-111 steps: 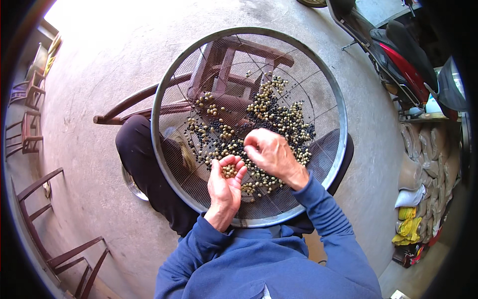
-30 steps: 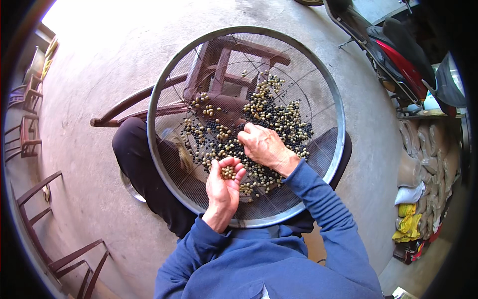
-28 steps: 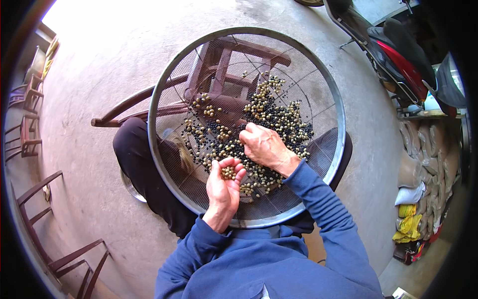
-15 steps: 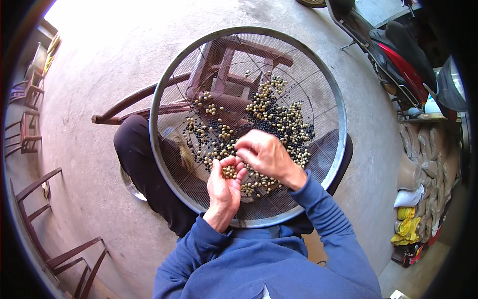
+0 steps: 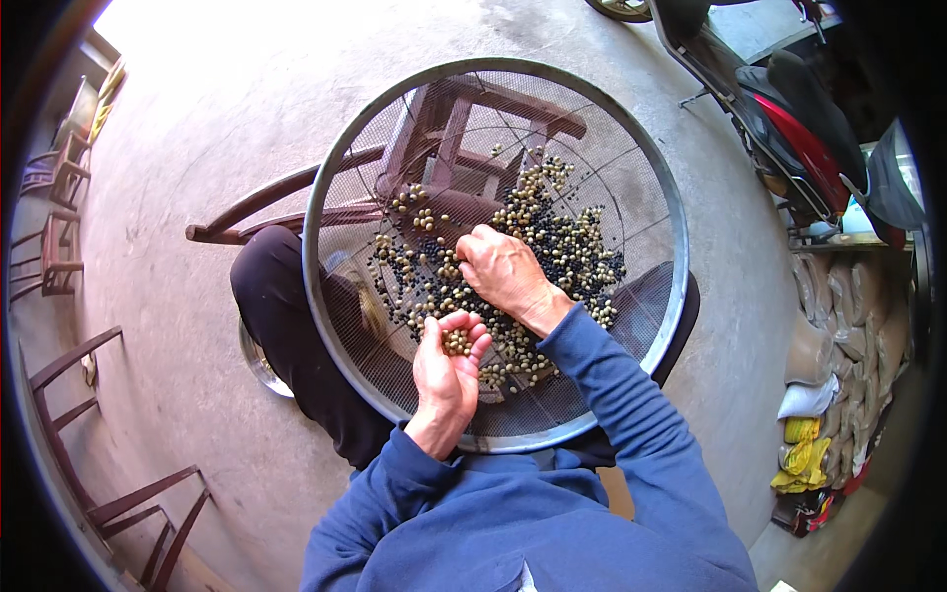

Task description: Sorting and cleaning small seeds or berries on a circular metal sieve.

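A round wire-mesh sieve (image 5: 312, 255) with a grey metal rim lies across my lap. Pale tan and black beans (image 5: 582, 259) are scattered together over its mesh, thickest right of the middle. My left hand (image 5: 450, 373) is cupped palm up above the near part of the sieve, its curled fingers holding a small heap of pale beans (image 5: 456, 342). Farther out, my right hand (image 5: 501, 271) reaches palm down to the beans near the centre, fingertips pinched together. Whatever is between those fingertips is hidden by the hand.
Beneath the sieve's far side a brown wooden chair (image 5: 286, 187) lies tipped on the concrete floor. A metal basin (image 5: 258, 367) shows beside my left leg. More wooden chairs (image 5: 74, 380) line the left. A red-and-black motorbike (image 5: 789, 123) and stacked sacks (image 5: 838, 326) stand at right.
My right hand has moved from just above my cupped left palm out to the beans near the sieve's centre. The left hand stays cupped around its pale beans.
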Demonstrator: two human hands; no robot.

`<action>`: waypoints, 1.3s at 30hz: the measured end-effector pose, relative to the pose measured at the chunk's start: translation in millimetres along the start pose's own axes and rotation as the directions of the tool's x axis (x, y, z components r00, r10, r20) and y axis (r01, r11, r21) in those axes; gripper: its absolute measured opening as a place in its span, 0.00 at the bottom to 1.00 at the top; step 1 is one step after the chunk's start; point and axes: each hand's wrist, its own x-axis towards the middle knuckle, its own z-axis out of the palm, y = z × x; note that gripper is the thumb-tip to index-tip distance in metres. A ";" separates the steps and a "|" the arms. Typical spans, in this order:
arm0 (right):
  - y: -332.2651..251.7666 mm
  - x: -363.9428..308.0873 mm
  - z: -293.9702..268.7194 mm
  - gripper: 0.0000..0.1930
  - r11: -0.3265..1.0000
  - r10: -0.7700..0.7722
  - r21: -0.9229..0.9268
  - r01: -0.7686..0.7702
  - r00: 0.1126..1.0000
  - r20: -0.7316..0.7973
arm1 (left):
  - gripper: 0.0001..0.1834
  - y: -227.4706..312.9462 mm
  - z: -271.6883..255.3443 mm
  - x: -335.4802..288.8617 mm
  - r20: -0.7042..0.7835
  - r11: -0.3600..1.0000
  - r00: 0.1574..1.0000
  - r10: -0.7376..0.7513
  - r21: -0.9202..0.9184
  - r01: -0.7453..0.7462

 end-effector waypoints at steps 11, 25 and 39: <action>10.1 -7.7 0.4 0.04 0.999 -0.041 -0.028 0.041 0.999 0.005 | 0.26 -1.8 -1.0 -0.3 0.002 1.000 1.000 -0.002 0.004 0.002; -8.7 -47.7 -44.8 0.06 0.937 0.077 0.348 -0.026 0.988 -0.133 | 0.25 -0.7 0.6 -1.4 0.011 1.000 1.000 0.008 -0.008 -0.008; 8.2 -33.5 -5.1 0.02 0.999 0.001 0.035 -0.002 1.000 0.030 | 0.26 -1.0 -0.6 -0.2 -0.016 1.000 1.000 -0.001 0.002 0.001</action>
